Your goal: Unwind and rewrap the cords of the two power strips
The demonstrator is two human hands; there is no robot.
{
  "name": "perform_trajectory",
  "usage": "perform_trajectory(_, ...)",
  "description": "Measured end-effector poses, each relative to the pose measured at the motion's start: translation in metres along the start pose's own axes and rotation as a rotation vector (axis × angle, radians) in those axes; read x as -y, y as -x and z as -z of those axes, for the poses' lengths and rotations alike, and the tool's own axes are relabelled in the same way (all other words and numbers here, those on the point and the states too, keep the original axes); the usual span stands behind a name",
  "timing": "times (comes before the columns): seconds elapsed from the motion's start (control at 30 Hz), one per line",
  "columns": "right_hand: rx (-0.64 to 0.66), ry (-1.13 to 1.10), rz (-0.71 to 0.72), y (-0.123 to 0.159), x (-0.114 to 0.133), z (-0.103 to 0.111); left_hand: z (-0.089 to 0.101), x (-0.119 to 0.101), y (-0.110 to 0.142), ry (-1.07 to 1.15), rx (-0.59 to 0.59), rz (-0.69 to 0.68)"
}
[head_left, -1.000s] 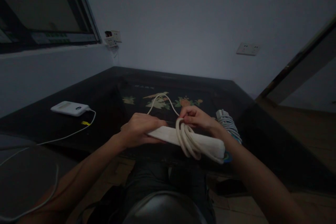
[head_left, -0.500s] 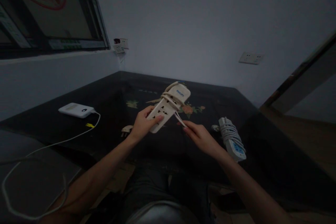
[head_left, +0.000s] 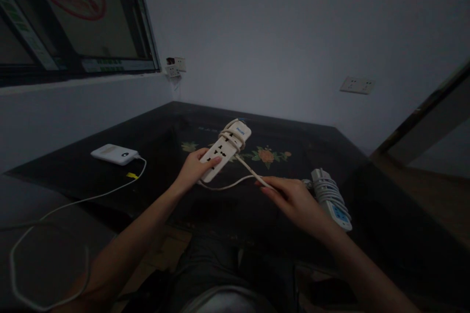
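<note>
A white power strip [head_left: 219, 150] with several sockets is held tilted above the table, its far end wrapped in loops of its own cable. My left hand [head_left: 194, 168] is closed round the near end, thumb lying over the sockets. My right hand [head_left: 286, 195] pinches the power cord [head_left: 251, 171], which runs taut from the wrapped loops. From the right fingers another stretch of cord curves back to below the strip's near end. The plug is hidden in this view.
On the right lies a second power strip [head_left: 332, 200] with grey cable coiled round it. A white power bank [head_left: 114, 154] with a white cable [head_left: 88, 197] sits on the left of the dark flowered table [head_left: 161, 127]. Wall sockets [head_left: 357, 85] are behind.
My right hand has moved right and slightly down, drawing the cord out longer from the strip. Fewer loops show round the strip, and the plug by my left hand has gone from sight.
</note>
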State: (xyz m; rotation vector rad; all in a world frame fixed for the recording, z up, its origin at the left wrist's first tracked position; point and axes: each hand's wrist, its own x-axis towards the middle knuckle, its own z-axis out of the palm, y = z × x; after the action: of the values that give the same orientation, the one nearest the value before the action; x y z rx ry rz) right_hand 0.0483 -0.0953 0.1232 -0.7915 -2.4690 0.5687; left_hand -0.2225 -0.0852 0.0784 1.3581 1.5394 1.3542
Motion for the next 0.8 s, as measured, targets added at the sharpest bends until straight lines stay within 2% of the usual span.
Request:
perform_trajectory(0.17, -0.107, 0.313, 0.082, 0.003, 0.007, 0.007, -0.001, -0.006, 0.002, -0.406, 0.063, -0.151)
perform_trajectory(0.3, -0.158, 0.509, 0.161, -0.001, 0.009, 0.021, -0.005, -0.011, 0.012, -0.601, 0.166, -0.231)
perform_trajectory(0.43, -0.212, 0.599, 0.168, -0.01, 0.008, 0.03, -0.007, -0.022, 0.024, -0.784, 0.225, -0.266)
perform_trajectory(0.63, -0.166, 0.765, 0.265, -0.021, 0.017, 0.032, -0.009, -0.046, 0.037, -1.092, 0.288, -0.35)
perform_trajectory(0.8, -0.113, 0.827, 0.254, -0.032, 0.02, 0.037, -0.007, -0.061, 0.042, -1.168, 0.393, -0.443)
